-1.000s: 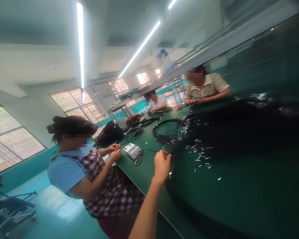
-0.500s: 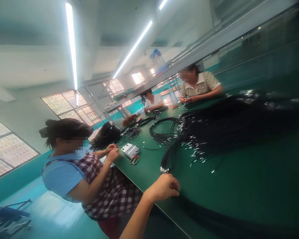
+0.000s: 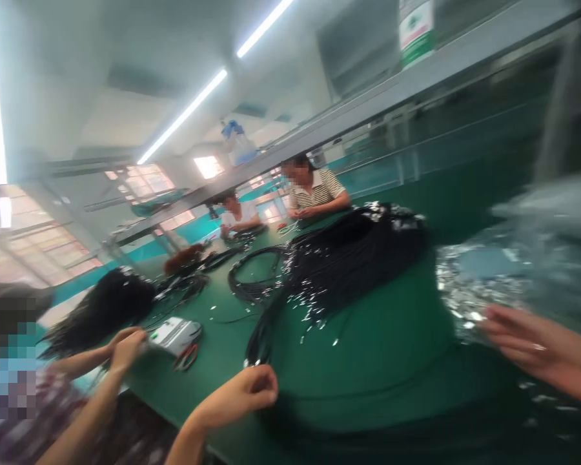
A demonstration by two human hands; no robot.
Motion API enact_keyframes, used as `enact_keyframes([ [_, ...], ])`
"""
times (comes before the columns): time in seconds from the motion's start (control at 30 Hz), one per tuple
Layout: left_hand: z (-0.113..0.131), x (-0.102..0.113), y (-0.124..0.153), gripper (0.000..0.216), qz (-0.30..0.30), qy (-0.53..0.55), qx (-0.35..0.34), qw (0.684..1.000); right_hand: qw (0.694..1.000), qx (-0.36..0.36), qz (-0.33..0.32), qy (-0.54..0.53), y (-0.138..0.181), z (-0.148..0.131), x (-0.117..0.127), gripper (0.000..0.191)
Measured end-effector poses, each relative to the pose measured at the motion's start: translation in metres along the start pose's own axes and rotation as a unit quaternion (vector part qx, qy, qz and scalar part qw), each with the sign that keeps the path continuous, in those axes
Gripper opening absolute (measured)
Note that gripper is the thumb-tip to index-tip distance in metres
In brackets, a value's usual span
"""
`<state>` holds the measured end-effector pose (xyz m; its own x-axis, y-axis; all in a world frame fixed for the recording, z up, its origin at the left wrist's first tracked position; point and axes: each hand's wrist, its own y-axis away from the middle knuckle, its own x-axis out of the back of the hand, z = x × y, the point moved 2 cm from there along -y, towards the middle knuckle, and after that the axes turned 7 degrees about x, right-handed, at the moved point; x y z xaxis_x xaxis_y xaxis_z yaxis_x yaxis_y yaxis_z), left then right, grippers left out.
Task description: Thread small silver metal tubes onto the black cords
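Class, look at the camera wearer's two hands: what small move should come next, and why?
Probably the right hand should take one of the small shiny pieces: it is stretched out beside them, while the left hand is curled by the near end of a black cable bundle. Blur hides whether either holds anything.

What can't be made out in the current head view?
Head view:
Left hand: blur and its curled shape hide whether it grips anything.
Right hand: blur hides whether it touches the silvery pieces; right edge cuts off its forearm.
White box: print blurred.
Labelled container: upper edge cuts off its top.
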<state>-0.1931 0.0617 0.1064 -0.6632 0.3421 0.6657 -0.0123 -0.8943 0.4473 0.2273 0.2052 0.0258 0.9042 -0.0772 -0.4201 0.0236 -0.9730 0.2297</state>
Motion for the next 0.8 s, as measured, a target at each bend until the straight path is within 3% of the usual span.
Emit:
enact_keyframes([
  [0.07,0.017,-0.003,-0.003,0.023,-0.033,0.072,0.009,0.997,0.990,-0.068,-0.009,-0.121,0.000,-0.002,0.000,0.036],
  [0.2,0.075,-0.028,-0.023,0.034,0.007,0.099,-0.033,0.995,0.988,-0.078,-0.003,-0.134,0.000,-0.001,-0.006,0.031],
  [0.37,0.157,-0.094,-0.070,0.024,0.017,0.194,-0.128,0.972,0.993,-0.077,-0.033,-0.080,0.005,0.000,-0.012,0.031],
  [0.47,0.193,-0.135,-0.096,0.012,0.050,0.202,-0.166,0.964,0.995,-0.062,-0.064,-0.041,0.010,0.000,-0.015,0.033],
  [0.6,0.217,-0.169,-0.116,0.010,0.096,0.155,-0.175,0.968,0.994,-0.052,-0.092,0.004,0.014,0.004,-0.022,0.040],
  [0.8,0.215,-0.174,-0.126,0.012,0.052,0.162,-0.157,0.973,0.988,-0.021,-0.103,0.109,0.018,0.014,-0.032,0.050],
])
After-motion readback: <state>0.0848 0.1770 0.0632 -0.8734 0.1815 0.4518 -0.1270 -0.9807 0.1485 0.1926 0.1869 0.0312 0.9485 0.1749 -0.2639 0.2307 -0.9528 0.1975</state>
